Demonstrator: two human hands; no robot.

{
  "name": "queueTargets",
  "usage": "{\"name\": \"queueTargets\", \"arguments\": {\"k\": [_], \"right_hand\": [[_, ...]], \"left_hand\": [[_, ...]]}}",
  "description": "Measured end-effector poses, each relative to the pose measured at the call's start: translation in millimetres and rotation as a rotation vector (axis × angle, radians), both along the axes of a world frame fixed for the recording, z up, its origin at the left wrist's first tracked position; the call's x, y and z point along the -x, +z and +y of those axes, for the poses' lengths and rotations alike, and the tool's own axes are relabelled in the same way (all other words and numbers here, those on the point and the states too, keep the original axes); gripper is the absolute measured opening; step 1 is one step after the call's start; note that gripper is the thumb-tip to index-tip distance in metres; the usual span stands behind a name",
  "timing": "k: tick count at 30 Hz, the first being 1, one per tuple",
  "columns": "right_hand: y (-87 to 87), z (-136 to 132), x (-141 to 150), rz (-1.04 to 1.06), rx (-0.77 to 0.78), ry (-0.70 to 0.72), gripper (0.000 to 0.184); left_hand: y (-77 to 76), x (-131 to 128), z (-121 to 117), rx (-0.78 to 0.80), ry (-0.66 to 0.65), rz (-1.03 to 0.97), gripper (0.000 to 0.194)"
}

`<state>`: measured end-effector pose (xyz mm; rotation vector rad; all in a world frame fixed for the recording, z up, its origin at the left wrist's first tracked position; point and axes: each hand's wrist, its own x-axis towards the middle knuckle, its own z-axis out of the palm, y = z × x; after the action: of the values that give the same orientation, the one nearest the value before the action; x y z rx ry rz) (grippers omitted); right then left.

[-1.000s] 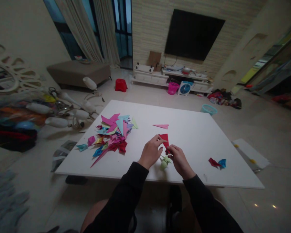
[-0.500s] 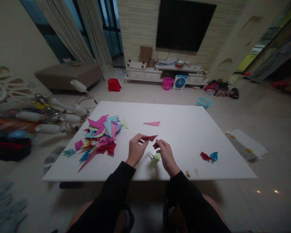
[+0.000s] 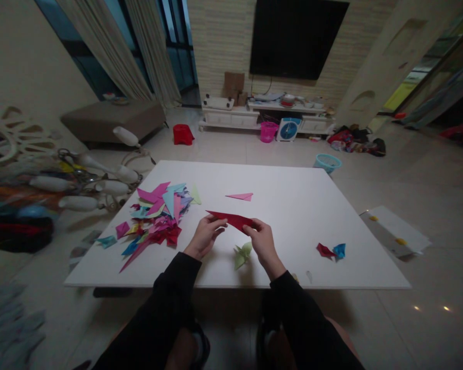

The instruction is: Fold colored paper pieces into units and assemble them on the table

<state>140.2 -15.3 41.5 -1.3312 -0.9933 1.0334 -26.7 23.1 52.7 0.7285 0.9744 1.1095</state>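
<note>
A long, pointed piece of folded red paper (image 3: pixel 231 218) is held above the white table (image 3: pixel 285 195). My left hand (image 3: pixel 206 235) is closed on its left part, with thumb and fingers pinching the lower edge. At its wider right end, my right hand (image 3: pixel 263 241) grips the paper between thumb and fingers. Just below, a pale green folded-paper piece (image 3: pixel 242 254) with spread petal-like points stands on the table near my right hand. Beyond the red paper lies a slim pink folded strip (image 3: pixel 242 197).
A heap of colourful folded papers (image 3: pixel 158 210) covers the table's left side. Toward the right lie a red folded paper (image 3: pixel 324 251) and a blue one (image 3: pixel 339 251). A blue basket (image 3: pixel 327 162) stands on the floor past the far right corner.
The red paper has gone from a small folded shape to a longer piece stretched between both hands. My right hand now grips it, and my left hand has shifted left.
</note>
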Motion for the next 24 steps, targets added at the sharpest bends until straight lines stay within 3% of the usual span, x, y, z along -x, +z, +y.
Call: {"name": "queueTargets", "arguments": {"k": [8, 12, 15, 19, 24], "right_hand": [[20.3, -8.4, -4.9, -0.502, -0.189, -0.17, 0.021], [20.2, -10.9, -6.4, -0.571, -0.219, -0.175, 0.025], [18.0, -13.9, -8.0, -0.624, -0.228, -0.174, 0.033], [21.2, -23.0, -10.2, -0.772, -0.225, -0.105, 0.04], [29.4, -37.8, -15.5, -0.942, -0.072, 0.126, 0.03]], "left_hand": [[6.9, 4.5, 1.2, 0.168, -0.087, -0.089, 0.013], [8.9, -4.1, 1.4, 0.126, 0.001, -0.062, 0.014], [2.0, -17.3, 6.5, 0.094, 0.124, -0.025, 0.013], [-8.3, -34.9, 11.8, 0.08, 0.328, 0.055, 0.011], [-4.9, -38.7, 18.8, 0.023, 0.421, 0.073, 0.013]]}}
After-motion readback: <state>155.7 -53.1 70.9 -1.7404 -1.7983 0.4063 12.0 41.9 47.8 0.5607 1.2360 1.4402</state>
